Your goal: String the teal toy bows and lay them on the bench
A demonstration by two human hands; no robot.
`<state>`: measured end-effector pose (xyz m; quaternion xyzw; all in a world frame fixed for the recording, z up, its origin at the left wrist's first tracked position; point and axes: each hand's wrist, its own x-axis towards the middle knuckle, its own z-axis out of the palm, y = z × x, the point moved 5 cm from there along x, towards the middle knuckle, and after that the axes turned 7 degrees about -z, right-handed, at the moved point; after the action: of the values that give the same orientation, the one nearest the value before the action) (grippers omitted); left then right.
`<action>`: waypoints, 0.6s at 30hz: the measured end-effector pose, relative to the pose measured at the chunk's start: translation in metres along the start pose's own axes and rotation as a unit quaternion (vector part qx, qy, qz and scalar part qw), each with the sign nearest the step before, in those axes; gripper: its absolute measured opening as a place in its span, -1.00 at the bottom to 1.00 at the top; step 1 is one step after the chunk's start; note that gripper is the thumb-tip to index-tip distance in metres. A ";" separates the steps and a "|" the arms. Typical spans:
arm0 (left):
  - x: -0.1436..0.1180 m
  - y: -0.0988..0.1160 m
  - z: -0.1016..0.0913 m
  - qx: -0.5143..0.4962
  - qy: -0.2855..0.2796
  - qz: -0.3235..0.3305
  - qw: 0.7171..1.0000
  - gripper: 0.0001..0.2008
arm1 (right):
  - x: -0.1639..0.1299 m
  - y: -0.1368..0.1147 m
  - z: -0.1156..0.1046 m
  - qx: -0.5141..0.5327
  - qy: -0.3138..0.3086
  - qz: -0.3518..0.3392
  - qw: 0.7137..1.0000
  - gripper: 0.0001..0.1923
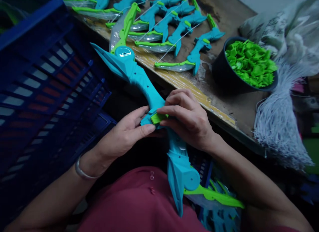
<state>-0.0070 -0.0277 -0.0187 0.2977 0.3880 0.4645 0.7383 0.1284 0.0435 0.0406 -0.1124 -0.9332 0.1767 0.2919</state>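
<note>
I hold a teal plastic toy bow (139, 75) with green limbs across my lap, running from upper left to lower right. My left hand (124, 134) grips its middle from the left, thumb and fingers on the handle. My right hand (186, 117) closes over the handle from the right, fingertips pressing a small green clip (158, 118) set on the grip. The bow's lower end (183, 178) lies over my red shirt.
Several finished bows (169, 32) with white strings lie in rows on the wooden table (224, 102). A dark bowl of green clips (249, 64) stands at right, beside a bundle of white strings (279, 125). A blue crate (42, 79) fills the left.
</note>
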 end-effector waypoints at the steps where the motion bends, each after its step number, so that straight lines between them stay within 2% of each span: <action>1: 0.000 0.001 0.001 0.002 0.000 0.000 1.000 -0.59 | 0.001 -0.001 -0.001 -0.002 -0.006 -0.003 1.000 -0.82; 6: 0.000 0.005 0.006 0.017 0.004 0.012 1.000 -0.65 | 0.002 -0.003 -0.005 0.003 -0.009 -0.007 1.000 -0.87; 11: 0.002 0.003 0.004 0.020 0.000 0.020 1.000 -0.63 | -0.005 -0.003 -0.003 -0.012 0.013 -0.002 1.000 -0.82; 14: 0.002 0.004 0.005 0.033 -0.022 0.022 0.999 -0.62 | -0.007 -0.005 -0.003 -0.033 -0.001 -0.027 0.999 -0.77; 18: 0.002 0.008 0.004 0.059 -0.021 0.024 0.998 -0.63 | -0.001 -0.007 -0.010 -0.050 -0.032 -0.049 0.997 -0.79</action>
<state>-0.0065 -0.0231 -0.0103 0.3595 0.3918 0.4519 0.7163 0.1347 0.0394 0.0502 -0.0754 -0.9542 0.1191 0.2639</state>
